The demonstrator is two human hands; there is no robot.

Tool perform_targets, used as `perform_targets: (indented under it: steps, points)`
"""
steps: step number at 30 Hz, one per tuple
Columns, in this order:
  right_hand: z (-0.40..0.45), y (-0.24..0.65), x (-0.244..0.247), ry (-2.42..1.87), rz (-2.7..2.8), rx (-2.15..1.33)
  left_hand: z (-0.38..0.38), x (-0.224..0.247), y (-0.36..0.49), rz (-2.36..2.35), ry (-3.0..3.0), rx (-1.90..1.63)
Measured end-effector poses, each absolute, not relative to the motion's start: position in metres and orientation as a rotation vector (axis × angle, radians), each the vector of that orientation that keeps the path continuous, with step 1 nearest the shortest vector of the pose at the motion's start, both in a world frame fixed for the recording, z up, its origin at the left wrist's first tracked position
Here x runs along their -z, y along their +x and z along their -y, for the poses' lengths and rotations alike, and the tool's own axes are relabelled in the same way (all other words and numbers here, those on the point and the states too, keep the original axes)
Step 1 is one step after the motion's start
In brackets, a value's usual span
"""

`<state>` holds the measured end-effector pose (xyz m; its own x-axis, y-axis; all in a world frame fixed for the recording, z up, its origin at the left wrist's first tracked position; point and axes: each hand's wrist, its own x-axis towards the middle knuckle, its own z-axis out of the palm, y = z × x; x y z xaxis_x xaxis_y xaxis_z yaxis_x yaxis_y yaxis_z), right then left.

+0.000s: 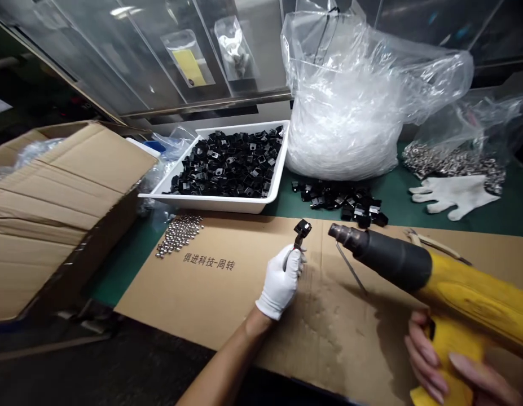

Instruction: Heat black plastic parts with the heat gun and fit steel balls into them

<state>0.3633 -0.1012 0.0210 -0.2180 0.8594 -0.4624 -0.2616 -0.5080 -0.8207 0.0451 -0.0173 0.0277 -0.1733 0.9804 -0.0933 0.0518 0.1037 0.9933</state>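
Observation:
My left hand [281, 282], in a white glove, is closed around what looks like a pair of pliers [298, 242]; its handles are mostly hidden in the fist. At the tip of the tool sits a small black plastic part [302, 227] with a shiny metal bit. My bare right hand [434, 361] grips the handle of a yellow heat gun [464, 293]. The gun's dark stepped nozzle [348, 237] points left, a short gap to the right of the black part.
A cardboard sheet [227, 304] covers the bench front, with small metal pieces [179, 235], a thin metal rod [351, 268] and pliers [441, 246] on it. Behind are a white tray [227, 204] of black parts, loose black parts [346, 202], a plastic bag [346, 118], and a glove [456, 194]. A carton [53, 208] stands left.

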Motion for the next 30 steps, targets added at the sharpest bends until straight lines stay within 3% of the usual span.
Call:
perform_targets:
  steps: [4,10,19,30]
  points:
    - [0.096,0.352,0.004,-0.998,0.482,-2.053,0.022,-0.020,0.034,-1.564,1.232,-1.189]
    - [0.099,0.359,0.011,-0.848,0.466,-2.168,0.026,-0.016,0.031,-1.604,1.290,-1.172]
    - [0.099,0.357,0.014,-0.857,0.372,-2.184,0.025,-0.019,0.030,-1.564,1.249,-1.200]
    - [0.098,0.338,-0.017,-0.938,0.168,-2.111,0.025,-0.011,0.027,-1.501,1.315,-1.259]
